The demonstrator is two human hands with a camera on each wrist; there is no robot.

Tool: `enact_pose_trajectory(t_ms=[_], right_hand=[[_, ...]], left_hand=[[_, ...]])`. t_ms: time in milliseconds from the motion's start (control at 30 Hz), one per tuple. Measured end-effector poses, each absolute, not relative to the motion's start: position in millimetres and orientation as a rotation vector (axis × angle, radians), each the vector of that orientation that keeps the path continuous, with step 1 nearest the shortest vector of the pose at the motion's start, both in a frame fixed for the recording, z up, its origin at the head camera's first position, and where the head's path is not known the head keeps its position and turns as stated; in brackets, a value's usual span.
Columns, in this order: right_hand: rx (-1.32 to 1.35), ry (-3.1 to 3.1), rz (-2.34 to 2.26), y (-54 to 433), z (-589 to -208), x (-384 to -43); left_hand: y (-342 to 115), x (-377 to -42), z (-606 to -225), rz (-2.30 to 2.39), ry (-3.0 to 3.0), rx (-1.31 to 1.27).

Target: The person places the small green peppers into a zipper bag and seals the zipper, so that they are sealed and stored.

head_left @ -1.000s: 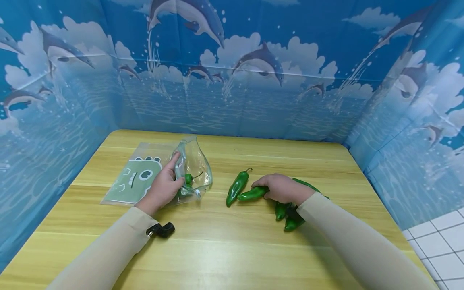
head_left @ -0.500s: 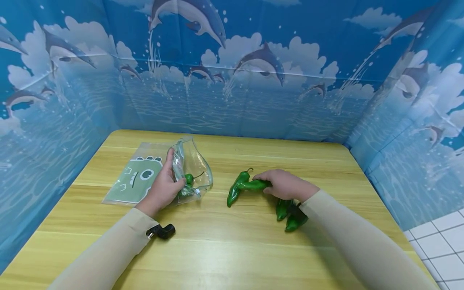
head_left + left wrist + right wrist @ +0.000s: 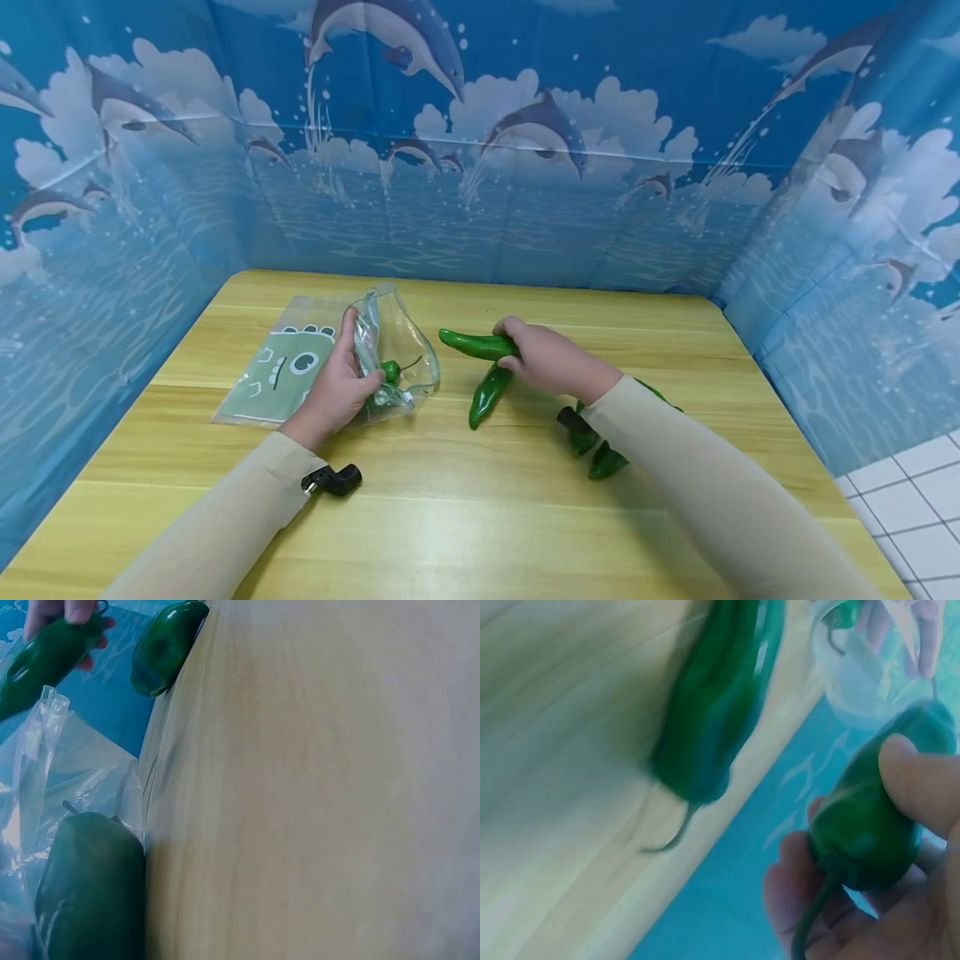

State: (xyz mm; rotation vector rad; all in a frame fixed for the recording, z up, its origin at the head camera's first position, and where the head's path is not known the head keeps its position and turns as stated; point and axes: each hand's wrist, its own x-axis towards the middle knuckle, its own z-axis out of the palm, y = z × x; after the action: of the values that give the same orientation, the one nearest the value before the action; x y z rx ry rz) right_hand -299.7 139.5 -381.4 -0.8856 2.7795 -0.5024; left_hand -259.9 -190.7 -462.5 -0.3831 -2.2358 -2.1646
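Note:
My left hand [image 3: 339, 382] holds the mouth of a clear zip bag [image 3: 279, 379] with a green one-eyed cartoon face printed on it, lying at the table's left. Inside its gaping mouth a green pepper [image 3: 391, 372] shows, stem outward; in the left wrist view the bagged pepper [image 3: 94, 889] is seen through the plastic. My right hand [image 3: 550, 357] grips another green pepper [image 3: 474, 344] by its stem end, above the table, its tip pointing left at the bag. Thumb and fingers wrap this pepper [image 3: 874, 806] in the right wrist view. Just below lies a loose pepper [image 3: 489, 398].
Several more green peppers [image 3: 606, 462] lie at the right, partly hidden under my right sleeve [image 3: 675, 450]. A blue dolphin-print curtain [image 3: 480, 208] stands behind the wooden table [image 3: 420, 533] and at both its sides. White floor tiles [image 3: 922, 483] show at the lower right.
My right hand has lifted the pepper off the table and carried it left and away from me, over the loose pepper, towards the bag. My left hand stays at the bag.

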Motion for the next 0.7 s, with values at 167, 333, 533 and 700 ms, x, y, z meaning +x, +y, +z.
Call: enact_pose_trajectory(t_ms=[167,333,533,700], right_hand=[[-0.88,2.811,-0.507,109.9,-378.7,-301.2],[-0.93,2.854,-0.432,90.8,-381.9,-303.9],[-0.973,2.896,-0.366,75.3,-389.8,-307.9],[-0.927,2.877,-0.47,62.6,-394.5,-309.3]], left_hand=[[-190.8,-261.5,-463.9,-2.186,-2.222,-0.391],[-191.4,-262.6,-465.5,-2.169,-2.245,-0.382],[-192.3,-263.3,-465.8,-2.19,-2.225,-0.378],[-191.8,-263.0,-465.2,-2.185,-2.228,-0.366]])
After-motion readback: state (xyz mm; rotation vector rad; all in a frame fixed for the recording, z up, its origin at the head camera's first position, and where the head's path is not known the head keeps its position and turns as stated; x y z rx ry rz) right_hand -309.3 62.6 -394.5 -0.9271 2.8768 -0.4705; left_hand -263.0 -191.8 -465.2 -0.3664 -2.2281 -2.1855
